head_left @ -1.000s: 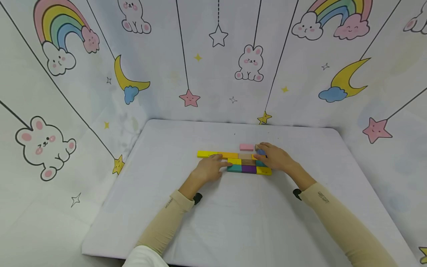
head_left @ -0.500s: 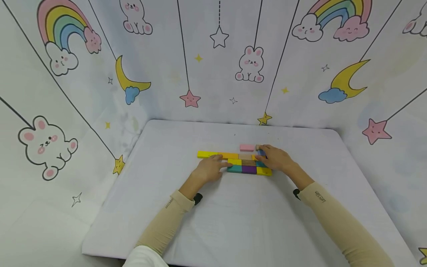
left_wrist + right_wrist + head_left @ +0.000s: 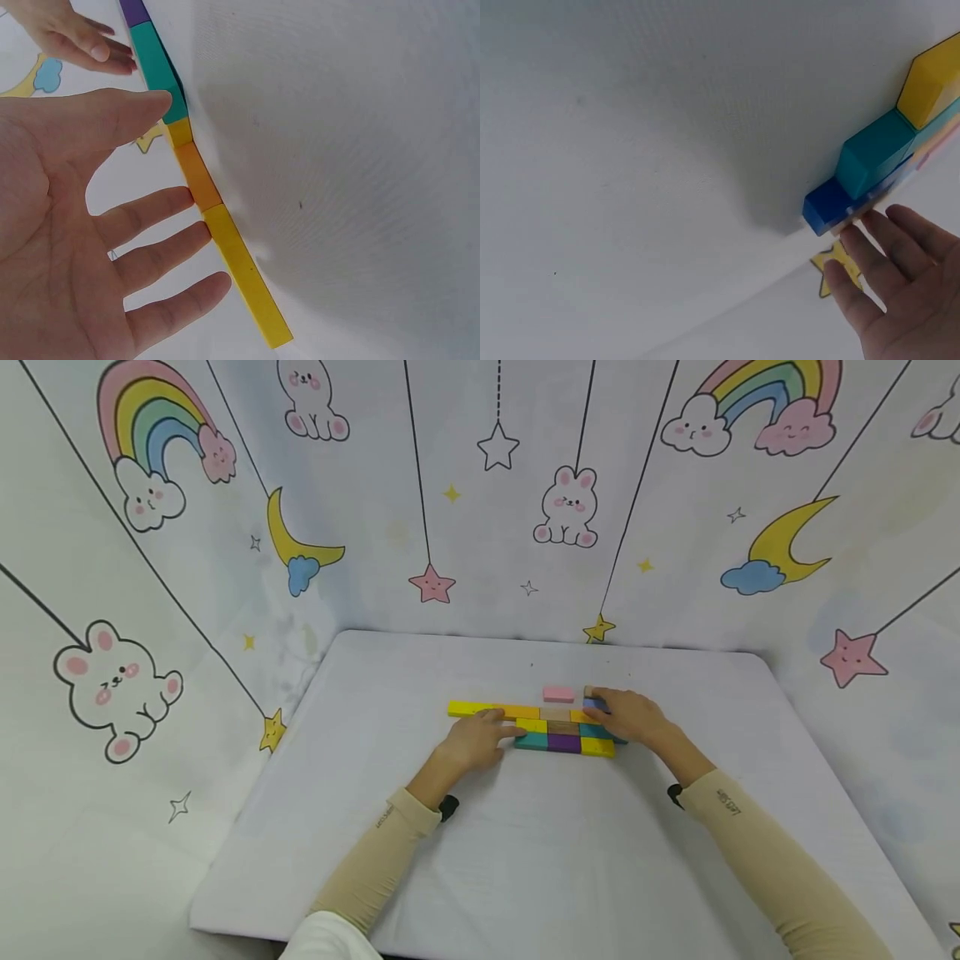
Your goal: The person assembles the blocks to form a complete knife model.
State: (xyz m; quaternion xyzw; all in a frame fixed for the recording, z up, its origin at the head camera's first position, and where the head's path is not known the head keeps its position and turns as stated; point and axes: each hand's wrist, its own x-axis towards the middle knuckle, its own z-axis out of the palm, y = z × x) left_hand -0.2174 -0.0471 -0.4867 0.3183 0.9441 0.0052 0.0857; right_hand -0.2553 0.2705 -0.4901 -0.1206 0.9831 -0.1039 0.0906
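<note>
Coloured wooden blocks lie in flat rows at the middle of the white table (image 3: 525, 860). A long yellow block (image 3: 469, 708) and an orange block (image 3: 522, 712) form the left end, and teal (image 3: 531, 741), purple (image 3: 564, 743) and yellow (image 3: 597, 747) blocks form the front row. My left hand (image 3: 480, 737) lies flat with straight fingers against the orange and yellow blocks (image 3: 244, 274). My right hand (image 3: 632, 715) rests with straight fingers on a blue block (image 3: 826, 206) at the right end, next to a teal block (image 3: 874, 154). Neither hand grips anything.
A pink block (image 3: 558, 694) and a small tan block (image 3: 588, 692) lie just behind the rows. Patterned fabric walls (image 3: 480, 527) enclose the table at the back and both sides. The table's front edge (image 3: 247, 927) runs near my left sleeve.
Hands and blocks keep their places; only the head view has shifted slightly.
</note>
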